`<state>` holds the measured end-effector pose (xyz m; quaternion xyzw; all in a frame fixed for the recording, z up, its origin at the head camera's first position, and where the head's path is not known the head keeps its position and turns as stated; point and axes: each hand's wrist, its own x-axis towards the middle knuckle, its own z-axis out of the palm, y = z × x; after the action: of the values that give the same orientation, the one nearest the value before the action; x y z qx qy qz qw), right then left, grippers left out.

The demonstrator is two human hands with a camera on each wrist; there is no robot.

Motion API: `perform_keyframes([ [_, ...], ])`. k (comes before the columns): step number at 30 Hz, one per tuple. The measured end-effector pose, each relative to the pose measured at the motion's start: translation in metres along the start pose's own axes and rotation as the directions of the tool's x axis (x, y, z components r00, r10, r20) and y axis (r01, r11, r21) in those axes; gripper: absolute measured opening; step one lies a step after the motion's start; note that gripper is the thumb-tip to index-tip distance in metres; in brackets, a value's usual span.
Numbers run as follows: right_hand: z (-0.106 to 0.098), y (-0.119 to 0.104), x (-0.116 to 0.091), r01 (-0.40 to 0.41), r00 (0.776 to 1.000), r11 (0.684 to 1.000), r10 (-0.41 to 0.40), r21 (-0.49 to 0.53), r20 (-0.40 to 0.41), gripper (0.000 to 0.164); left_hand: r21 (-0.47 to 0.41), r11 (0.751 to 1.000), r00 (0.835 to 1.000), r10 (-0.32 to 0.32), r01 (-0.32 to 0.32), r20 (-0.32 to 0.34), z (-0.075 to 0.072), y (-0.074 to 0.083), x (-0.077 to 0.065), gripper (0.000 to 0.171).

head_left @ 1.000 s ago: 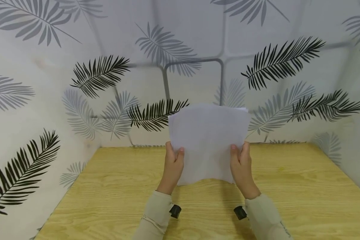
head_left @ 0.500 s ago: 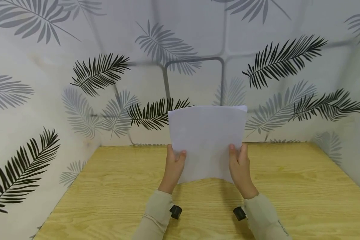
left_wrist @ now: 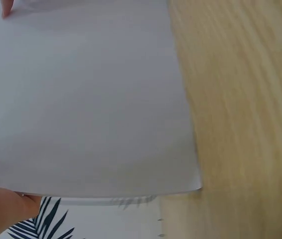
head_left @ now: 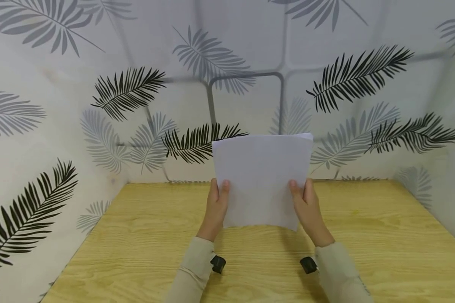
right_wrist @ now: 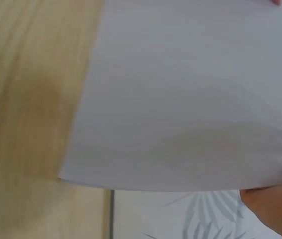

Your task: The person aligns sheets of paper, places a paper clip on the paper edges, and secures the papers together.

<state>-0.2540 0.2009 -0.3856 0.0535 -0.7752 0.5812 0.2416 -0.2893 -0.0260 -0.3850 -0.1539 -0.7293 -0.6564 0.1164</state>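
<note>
A small stack of blank white paper sheets [head_left: 262, 176] is held raised above the table, its face toward me. Slightly offset edges show at its top corners. My left hand [head_left: 215, 206] grips the left side, thumb on the near face and the other fingers mostly hidden behind. On the opposite side my right hand [head_left: 306, 206] pinches the sheets the same way. In the left wrist view the paper [left_wrist: 91, 99] fills much of the frame, with part of the left hand [left_wrist: 4, 211] at its edge. The right wrist view shows the paper [right_wrist: 181, 99] and part of the right hand [right_wrist: 275, 206].
Below the paper spreads a light wood-grain table [head_left: 148, 235]. A pale wall [head_left: 246, 105] with a leaf pattern stands behind it and along both sides. A small black device [head_left: 218, 264] sits at the left wrist and another black device [head_left: 309, 265] at the right.
The paper's bulged top edge has become flatter, and its sheets look more even. Both hands keep their hold. The left thumb has shifted slightly up and left over the last half second.
</note>
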Motion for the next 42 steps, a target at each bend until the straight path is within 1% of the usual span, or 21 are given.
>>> perform_keyframes([
  [4,-0.008,-0.013,0.007,0.037,0.998,0.999,-0.038,0.021,0.042,0.037,0.007,0.998,0.998,0.06,-0.06,0.033,-0.006,0.01,0.007,0.033],
  [7,-0.014,-0.024,0.014,0.095,0.993,0.994,-0.099,0.059,0.059,0.036,0.004,0.993,0.992,0.118,-0.119,0.041,-0.01,0.018,0.013,0.033],
  [8,-0.015,-0.028,0.016,0.113,0.991,0.991,-0.118,0.075,0.062,0.036,0.001,0.992,0.99,0.129,-0.129,0.048,-0.011,0.022,0.015,0.032],
  [11,-0.02,-0.038,0.022,0.185,0.98,0.975,-0.192,0.12,0.053,0.035,-0.006,0.983,0.981,0.184,-0.184,0.065,-0.015,0.032,0.02,0.031],
  [13,-0.022,-0.045,0.024,0.216,0.974,0.967,-0.223,0.131,0.036,0.035,-0.006,0.975,0.973,0.22,-0.22,0.067,-0.018,0.038,0.024,0.033],
  [15,-0.023,-0.049,0.026,0.233,0.972,0.962,-0.237,0.142,0.009,0.035,-0.013,0.967,0.965,0.253,-0.253,0.063,-0.019,0.044,0.027,0.035],
  [17,-0.023,-0.051,0.027,0.238,0.971,0.961,-0.238,0.141,-0.015,0.036,-0.025,0.963,0.961,0.269,-0.268,0.059,-0.02,0.047,0.029,0.037],
  [19,-0.023,-0.051,0.027,0.236,0.972,0.962,-0.232,0.135,-0.044,0.036,-0.049,0.96,0.959,0.277,-0.275,0.057,-0.021,0.048,0.03,0.038],
  [23,-0.021,-0.047,0.026,0.24,0.97,0.96,-0.232,0.145,-0.076,0.034,-0.087,0.956,0.957,0.284,-0.278,0.058,-0.02,0.047,0.03,0.038],
  [30,-0.017,-0.045,0.022,0.256,0.966,0.954,-0.246,0.154,-0.082,0.029,-0.124,0.955,0.959,0.277,-0.269,0.056,-0.018,0.046,0.029,0.037],
  [34,-0.016,-0.044,0.022,0.262,0.964,0.952,-0.25,0.158,-0.094,0.029,-0.117,0.957,0.96,0.274,-0.267,0.052,-0.017,0.046,0.027,0.036],
  [36,-0.015,-0.043,0.021,0.251,0.966,0.957,-0.24,0.147,-0.092,0.031,-0.104,0.96,0.963,0.266,-0.26,0.044,-0.016,0.045,0.027,0.035],
  [42,-0.014,-0.033,0.017,0.215,0.976,0.971,-0.21,0.104,-0.057,0.033,-0.073,0.975,0.976,0.213,-0.21,0.039,-0.013,0.039,0.023,0.034],
])
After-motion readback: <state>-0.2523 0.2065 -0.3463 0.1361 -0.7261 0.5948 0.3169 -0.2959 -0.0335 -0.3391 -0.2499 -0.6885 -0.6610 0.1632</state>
